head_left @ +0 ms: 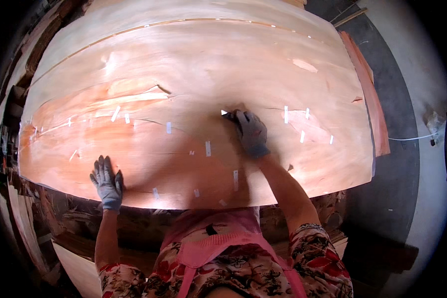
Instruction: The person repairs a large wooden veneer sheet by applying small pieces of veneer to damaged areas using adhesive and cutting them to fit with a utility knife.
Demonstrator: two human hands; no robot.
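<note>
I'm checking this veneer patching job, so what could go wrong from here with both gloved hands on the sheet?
1. The right hand presses a small white tape piece at a dark crack; pushing hard might lengthen that crack in the thin veneer sheet.
2. The left hand rests flat near the sheet's front edge, which overhangs the stack; leaning there could snap it.
3. The open tear at upper left looks untaped and may catch and spread.

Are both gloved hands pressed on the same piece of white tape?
No: the right hand presses a white tape strip mid-sheet, while the left hand lies flat on the veneer sheet near its front edge.
</note>
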